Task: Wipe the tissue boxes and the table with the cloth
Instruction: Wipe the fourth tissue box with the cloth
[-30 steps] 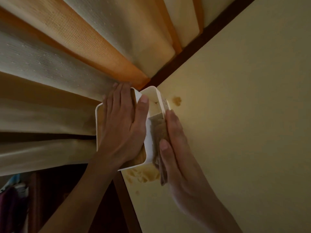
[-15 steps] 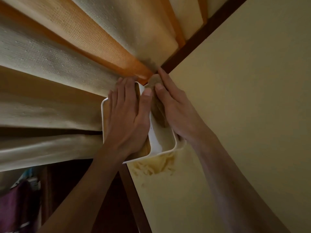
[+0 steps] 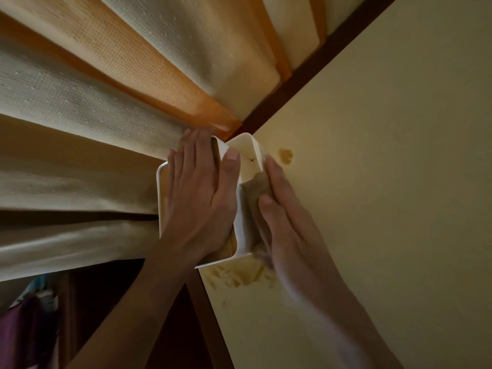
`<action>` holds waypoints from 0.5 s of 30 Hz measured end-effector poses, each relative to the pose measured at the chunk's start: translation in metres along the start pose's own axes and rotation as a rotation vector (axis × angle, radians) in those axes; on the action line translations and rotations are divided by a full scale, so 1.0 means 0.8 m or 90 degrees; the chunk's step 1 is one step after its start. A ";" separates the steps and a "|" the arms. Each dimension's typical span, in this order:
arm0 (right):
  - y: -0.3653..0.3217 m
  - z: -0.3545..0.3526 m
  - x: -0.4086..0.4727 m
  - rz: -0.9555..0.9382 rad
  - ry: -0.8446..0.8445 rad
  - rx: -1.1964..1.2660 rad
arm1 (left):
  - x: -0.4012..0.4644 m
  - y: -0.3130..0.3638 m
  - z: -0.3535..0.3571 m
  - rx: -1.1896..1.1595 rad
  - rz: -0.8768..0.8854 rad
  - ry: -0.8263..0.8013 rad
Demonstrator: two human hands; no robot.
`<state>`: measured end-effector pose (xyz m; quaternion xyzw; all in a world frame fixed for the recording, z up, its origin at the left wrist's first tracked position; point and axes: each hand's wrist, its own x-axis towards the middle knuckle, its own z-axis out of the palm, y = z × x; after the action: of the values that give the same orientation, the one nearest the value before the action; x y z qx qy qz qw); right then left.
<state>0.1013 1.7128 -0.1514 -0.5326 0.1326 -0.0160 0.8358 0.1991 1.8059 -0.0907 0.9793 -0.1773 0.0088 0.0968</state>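
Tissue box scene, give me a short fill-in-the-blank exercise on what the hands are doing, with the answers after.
1. The left hand rests flat on the ____ of the white tissue box.
2. The right hand presses the brown ____ against the box's side.
3. The small round stain on the table lies to the ____ of the box.

Missing words: top; cloth; right

both hands (image 3: 198, 198) bare, forearms bare, no sleeves/rings vis.

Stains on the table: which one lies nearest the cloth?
The large smeared stain at the box's near corner, just below the cloth; the small round spot sits farther off.
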 end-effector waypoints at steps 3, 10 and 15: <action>-0.026 -0.007 0.050 0.009 -0.039 -0.052 | 0.000 0.003 0.000 0.004 0.001 -0.001; -0.028 -0.005 0.126 -0.047 -0.082 -0.147 | 0.000 0.002 -0.001 -0.007 0.014 0.009; -0.032 -0.009 0.112 -0.047 -0.015 -0.073 | -0.002 0.003 -0.001 -0.023 0.011 0.017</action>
<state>0.1890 1.6799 -0.1496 -0.5844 0.1040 -0.0327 0.8041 0.1971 1.8044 -0.0898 0.9756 -0.1849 0.0191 0.1170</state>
